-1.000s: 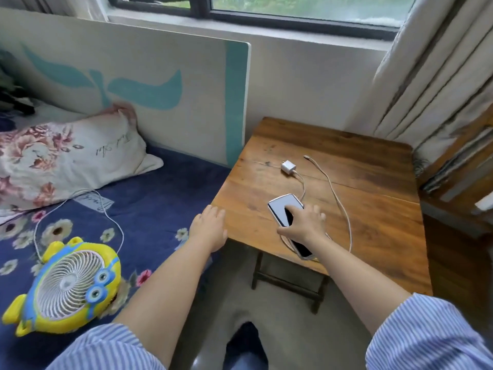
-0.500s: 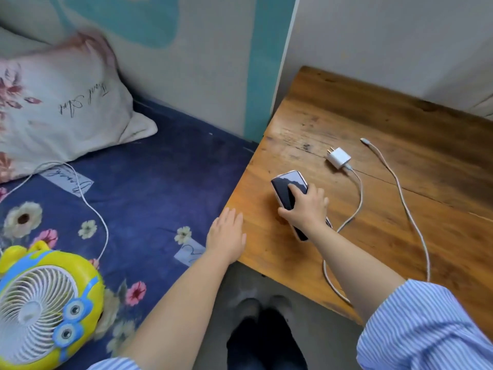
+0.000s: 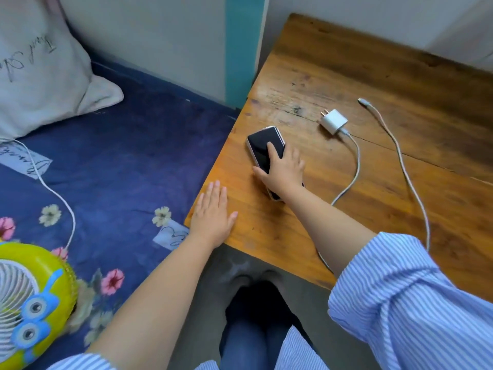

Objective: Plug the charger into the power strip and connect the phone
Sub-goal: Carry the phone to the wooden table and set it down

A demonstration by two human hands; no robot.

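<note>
A dark-screened phone (image 3: 262,146) lies flat on the wooden table (image 3: 373,81) near its left edge. My right hand (image 3: 284,172) rests on top of the phone, thumb and fingers around its sides. My left hand (image 3: 213,217) lies flat with fingers apart on the table's front left corner, holding nothing. A white charger plug (image 3: 334,121) lies to the right of the phone, prongs pointing away. Its white cable (image 3: 356,161) loops over the table's front edge and back up to a free connector end (image 3: 363,101). No power strip is in view.
A bed with a blue floral sheet (image 3: 128,156) adjoins the table on the left. On it are a pillow (image 3: 40,76) and a yellow cartoon fan (image 3: 29,303) with a white cord (image 3: 53,193). A white and teal board (image 3: 240,49) stands behind. My legs (image 3: 253,329) are below the table edge.
The view has dropped and come closer to the table. My left hand has moved from beside the table corner onto it. My right hand stays on the phone.
</note>
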